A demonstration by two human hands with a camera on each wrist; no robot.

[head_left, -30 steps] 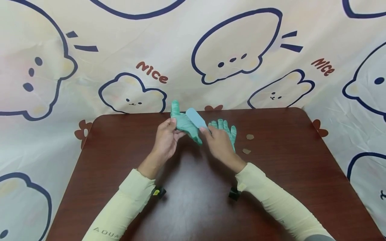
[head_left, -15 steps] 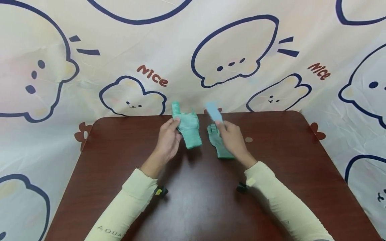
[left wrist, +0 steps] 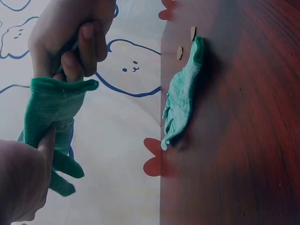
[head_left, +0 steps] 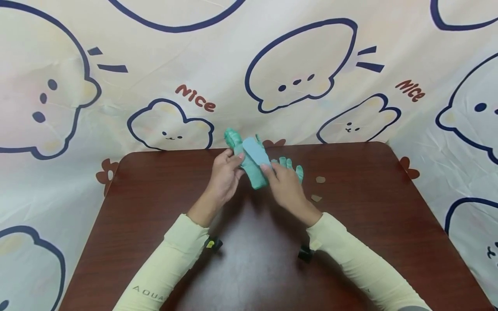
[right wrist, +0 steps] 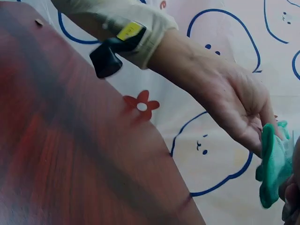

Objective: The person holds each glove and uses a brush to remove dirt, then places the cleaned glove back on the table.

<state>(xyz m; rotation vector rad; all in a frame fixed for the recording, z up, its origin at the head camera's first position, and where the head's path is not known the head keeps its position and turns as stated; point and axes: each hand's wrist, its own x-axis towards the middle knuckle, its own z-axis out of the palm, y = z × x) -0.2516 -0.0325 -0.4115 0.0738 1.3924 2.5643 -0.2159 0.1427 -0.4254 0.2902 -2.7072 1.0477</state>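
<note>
Just above the table's far edge, my left hand (head_left: 227,173) grips a green knit glove (head_left: 254,176), thumb on its near side. My right hand (head_left: 287,186) holds a flat light-blue tool (head_left: 256,152) with a rounded end, and its blade lies over the glove's front. In the left wrist view, the right fingers curl round a dark part at the glove's cuff (left wrist: 61,86); the blue blade is out of sight there. A second green glove (left wrist: 180,96) lies on the table, partly hidden behind my right hand in the head view.
Two small brownish scraps, one round (head_left: 320,179) and one angular (head_left: 317,198), lie right of the second glove. The dark red-brown table (head_left: 155,194) has rounded far corners. A printed cloth (head_left: 303,125) hangs directly behind its far edge.
My right hand and the blue tool lifted away to the right, then came back over the held glove. The held glove has turned and its upper end now looks bunched.
</note>
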